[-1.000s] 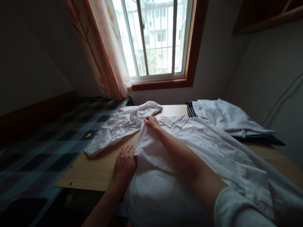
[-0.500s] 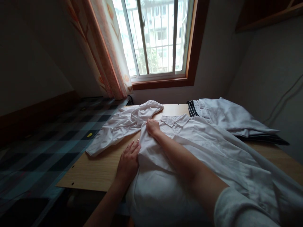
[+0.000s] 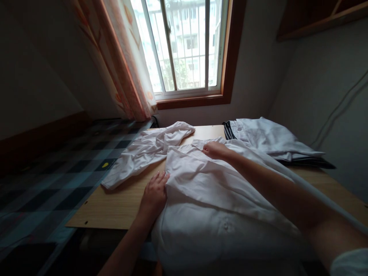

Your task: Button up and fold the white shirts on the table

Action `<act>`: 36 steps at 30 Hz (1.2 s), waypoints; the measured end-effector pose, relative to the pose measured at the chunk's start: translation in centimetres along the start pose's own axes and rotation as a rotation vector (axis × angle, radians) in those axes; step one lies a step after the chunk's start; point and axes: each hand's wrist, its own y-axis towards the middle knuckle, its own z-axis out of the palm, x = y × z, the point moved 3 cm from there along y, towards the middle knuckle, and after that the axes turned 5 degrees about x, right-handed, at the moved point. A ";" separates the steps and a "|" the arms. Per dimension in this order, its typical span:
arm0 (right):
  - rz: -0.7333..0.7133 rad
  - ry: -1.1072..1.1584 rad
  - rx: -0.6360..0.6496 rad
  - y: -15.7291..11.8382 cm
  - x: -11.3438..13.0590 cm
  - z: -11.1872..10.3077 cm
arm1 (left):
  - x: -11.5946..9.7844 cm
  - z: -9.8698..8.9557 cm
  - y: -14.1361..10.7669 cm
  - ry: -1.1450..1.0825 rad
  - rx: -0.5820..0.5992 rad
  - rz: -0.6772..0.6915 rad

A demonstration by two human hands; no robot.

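A white collared shirt [image 3: 198,188] lies spread over the wooden board [image 3: 115,209], its lower part hanging toward me over the near edge. My left hand [image 3: 155,191] rests flat at the shirt's left edge, fingers extended and touching the cloth. Up near the collar, my right hand [image 3: 215,150] has its fingers closed on the shirt fabric. The sleeve part on the far side is partly hidden by my right forearm. A crumpled white cloth [image 3: 146,153] lies on the board to the left of the shirt.
A folded white garment [image 3: 267,136] lies on a black striped one [image 3: 310,162] at the back right. On the left is a bed with a checked cover [image 3: 71,172]. A window [image 3: 186,50] and a floral curtain [image 3: 115,57] are behind the board.
My right hand has moved right from the shirt's left shoulder edge to the collar area, and a layer of the shirt lies differently. My left hand stays at the left edge. The view has shifted slightly.
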 end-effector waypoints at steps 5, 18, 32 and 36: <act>-0.006 0.069 -0.004 -5.5 -3.6 2.4 | 0.1 0.0 0.1 -0.009 0.003 0.026; 0.099 -0.082 -0.161 -10.1 -4.5 4.9 | -0.3 -0.4 0.1 0.024 0.010 0.039; 0.077 -0.040 -0.087 -11.4 -6.8 5.7 | -0.9 -1.1 0.2 0.039 0.048 0.034; 0.153 -0.116 -0.148 -11.8 -6.2 6.4 | -0.5 -1.8 -0.1 0.077 0.133 0.036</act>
